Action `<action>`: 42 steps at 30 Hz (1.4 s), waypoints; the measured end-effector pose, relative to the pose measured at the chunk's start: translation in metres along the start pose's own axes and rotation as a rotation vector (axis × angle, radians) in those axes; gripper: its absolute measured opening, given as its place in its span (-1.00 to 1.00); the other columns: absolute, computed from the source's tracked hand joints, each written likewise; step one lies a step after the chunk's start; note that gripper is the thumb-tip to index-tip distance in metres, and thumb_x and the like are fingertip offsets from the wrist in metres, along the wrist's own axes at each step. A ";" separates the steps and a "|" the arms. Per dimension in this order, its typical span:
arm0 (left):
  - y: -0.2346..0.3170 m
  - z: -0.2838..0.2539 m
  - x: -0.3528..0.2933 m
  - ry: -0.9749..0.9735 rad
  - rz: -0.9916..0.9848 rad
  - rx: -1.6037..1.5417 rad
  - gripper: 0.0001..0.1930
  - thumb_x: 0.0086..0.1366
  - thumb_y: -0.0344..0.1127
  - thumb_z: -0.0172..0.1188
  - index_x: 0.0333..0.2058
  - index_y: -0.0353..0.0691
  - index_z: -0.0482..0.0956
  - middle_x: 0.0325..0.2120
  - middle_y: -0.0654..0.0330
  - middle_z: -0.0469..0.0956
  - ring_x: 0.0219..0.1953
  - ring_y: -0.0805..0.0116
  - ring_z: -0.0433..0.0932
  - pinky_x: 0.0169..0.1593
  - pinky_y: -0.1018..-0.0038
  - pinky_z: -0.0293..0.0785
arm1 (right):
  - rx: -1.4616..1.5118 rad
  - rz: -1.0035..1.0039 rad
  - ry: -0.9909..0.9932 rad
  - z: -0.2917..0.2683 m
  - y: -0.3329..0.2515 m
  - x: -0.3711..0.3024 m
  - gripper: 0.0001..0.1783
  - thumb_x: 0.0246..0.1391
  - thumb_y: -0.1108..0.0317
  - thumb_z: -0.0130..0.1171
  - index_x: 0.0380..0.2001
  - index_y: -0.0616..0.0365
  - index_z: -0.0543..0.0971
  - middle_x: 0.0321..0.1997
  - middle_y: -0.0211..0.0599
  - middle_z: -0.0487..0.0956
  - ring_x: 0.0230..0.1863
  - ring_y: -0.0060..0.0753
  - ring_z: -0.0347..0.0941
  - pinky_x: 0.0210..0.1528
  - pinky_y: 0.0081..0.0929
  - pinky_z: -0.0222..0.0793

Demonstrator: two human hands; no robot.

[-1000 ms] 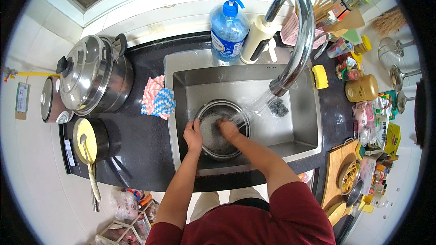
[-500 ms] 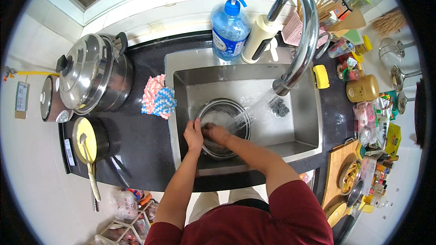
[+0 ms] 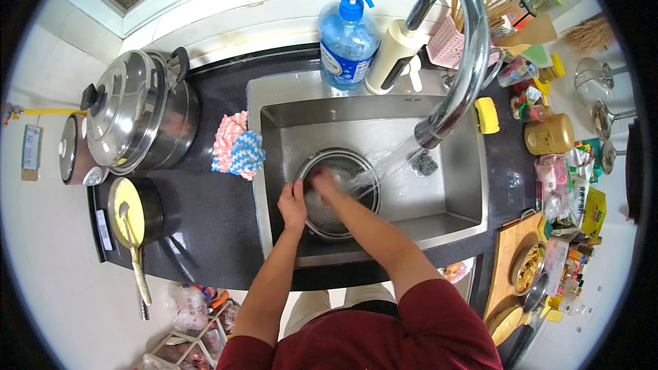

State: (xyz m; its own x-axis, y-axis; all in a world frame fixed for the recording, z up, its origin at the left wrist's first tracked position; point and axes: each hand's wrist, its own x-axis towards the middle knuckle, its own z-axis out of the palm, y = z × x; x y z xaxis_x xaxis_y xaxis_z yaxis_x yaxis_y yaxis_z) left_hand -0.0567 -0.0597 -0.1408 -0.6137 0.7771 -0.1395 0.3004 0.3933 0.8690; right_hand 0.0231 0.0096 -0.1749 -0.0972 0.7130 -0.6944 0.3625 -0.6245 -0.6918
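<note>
A round stainless steel bowl (image 3: 370, 211) stands in the left part of the metal sink (image 3: 452, 185). My left hand (image 3: 293, 204) is closed on the bowl's left rim. Inside the bowl is my right hand (image 3: 325, 185), smeared by motion, and whether it holds anything does not show. Water streams from the curved chrome faucet (image 3: 473, 48) at a slant into the bowl's right side. To the right of the stream, a grey steel-wool scrubber (image 3: 423, 163) lies on the sink floor.
Behind the sink stand a blue pump bottle (image 3: 344, 51) and a cream bottle (image 3: 394, 55). A yellow sponge (image 3: 487, 115) rests right of the sink, pink-and-blue cloths (image 3: 236, 147) left. Farther left are a steamer pot (image 3: 130, 113) and a saucepan (image 3: 152, 212) with its handle toward me.
My right hand has shifted a little up and rightward inside the bowl and is more blurred. My left hand keeps its hold on the rim, and the water still runs.
</note>
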 end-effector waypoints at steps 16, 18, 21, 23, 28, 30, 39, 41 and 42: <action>0.022 -0.004 0.001 -0.060 0.057 0.043 -0.68 0.25 -0.20 0.04 -0.52 -0.37 0.32 -0.65 -0.09 0.33 -0.61 0.14 0.23 -0.43 0.31 0.30 | -1.359 -0.507 -0.155 -0.080 0.086 0.014 -0.68 0.05 0.29 -0.10 -0.21 0.12 0.57 0.03 -0.02 0.39 -0.05 0.05 0.40 -0.03 -0.12 0.28; 0.020 -0.003 0.000 -0.023 0.050 0.021 -0.68 0.26 -0.20 0.04 -0.53 -0.37 0.32 -0.66 -0.06 0.31 -0.61 0.18 0.21 -0.43 0.33 0.29 | -1.527 -0.423 -0.579 -0.049 0.080 -0.002 -0.71 -0.01 0.34 -0.05 -0.27 0.19 0.57 -0.10 -0.03 0.50 -0.12 -0.02 0.44 -0.09 -0.22 0.32; 0.004 0.005 0.002 -0.013 0.013 -0.023 -0.68 0.26 -0.21 0.03 -0.53 -0.37 0.32 -0.68 -0.02 0.29 -0.60 0.22 0.18 -0.43 0.35 0.29 | -0.710 -0.293 -0.538 0.006 0.074 0.009 -0.77 -0.07 0.39 0.00 -0.36 0.28 0.55 -0.33 -0.11 0.55 -0.26 -0.12 0.47 -0.23 -0.26 0.36; -0.005 0.000 0.002 -0.008 -0.017 -0.026 -0.68 0.26 -0.21 0.03 -0.53 -0.37 0.33 -0.68 -0.03 0.30 -0.60 0.21 0.18 -0.43 0.35 0.29 | -0.011 -0.034 -0.241 0.002 0.025 0.027 -0.80 -0.05 0.41 0.00 -0.41 0.32 0.52 -0.39 -0.12 0.51 -0.35 -0.14 0.45 -0.27 -0.24 0.39; 0.007 0.000 -0.001 -0.007 0.012 -0.020 -0.67 0.28 -0.21 0.00 -0.54 -0.37 0.33 -0.63 -0.10 0.37 -0.57 0.01 0.28 -0.40 0.28 0.30 | 1.704 0.306 0.403 -0.066 0.010 0.049 -0.81 0.13 0.38 -0.19 -0.29 0.25 0.38 -0.21 -0.13 0.40 -0.24 -0.16 0.38 -0.29 -0.25 0.53; 0.009 0.003 -0.007 -0.017 0.025 -0.014 -0.68 0.28 -0.21 -0.01 -0.54 -0.37 0.33 -0.62 -0.11 0.37 -0.56 -0.02 0.31 -0.40 0.27 0.30 | 1.579 0.306 0.342 -0.062 0.016 0.045 -0.78 0.16 0.33 -0.22 -0.28 0.22 0.39 -0.19 -0.18 0.40 -0.24 -0.19 0.38 -0.28 -0.25 0.51; 0.032 -0.006 0.000 -0.070 0.057 0.023 -0.67 0.28 -0.21 -0.02 -0.55 -0.38 0.32 -0.61 -0.10 0.37 -0.57 0.03 0.29 -0.41 0.32 0.30 | -0.987 -0.386 -0.516 -0.038 0.082 -0.019 -0.72 0.01 0.37 -0.03 -0.18 0.19 0.47 -0.16 -0.06 0.51 -0.14 -0.09 0.45 -0.15 -0.25 0.39; 0.026 -0.005 -0.002 -0.099 0.083 0.027 -0.66 0.29 -0.21 -0.04 -0.56 -0.38 0.32 -0.63 -0.09 0.35 -0.59 0.10 0.27 -0.41 0.35 0.30 | -1.339 -0.358 -0.475 -0.083 0.059 -0.030 -0.72 -0.05 0.38 0.03 -0.22 0.22 0.47 -0.16 0.00 0.50 -0.18 0.02 0.45 -0.13 -0.23 0.39; 0.026 -0.001 -0.001 -0.078 0.096 0.005 -0.67 0.30 -0.22 -0.05 -0.53 -0.38 0.34 -0.64 -0.03 0.35 -0.57 0.20 0.26 -0.41 0.37 0.29 | -1.420 -0.391 -0.440 -0.093 0.058 -0.021 -0.68 -0.06 0.39 0.03 -0.17 0.20 0.45 -0.12 0.04 0.47 -0.16 0.08 0.44 -0.11 -0.21 0.39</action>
State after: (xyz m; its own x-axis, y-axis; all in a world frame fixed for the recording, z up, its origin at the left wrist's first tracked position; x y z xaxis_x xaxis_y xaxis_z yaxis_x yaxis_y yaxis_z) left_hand -0.0487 -0.0506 -0.1178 -0.5237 0.8469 -0.0923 0.3584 0.3174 0.8780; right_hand 0.1320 -0.0121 -0.1817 -0.5589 0.4478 -0.6980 0.7819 0.5649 -0.2636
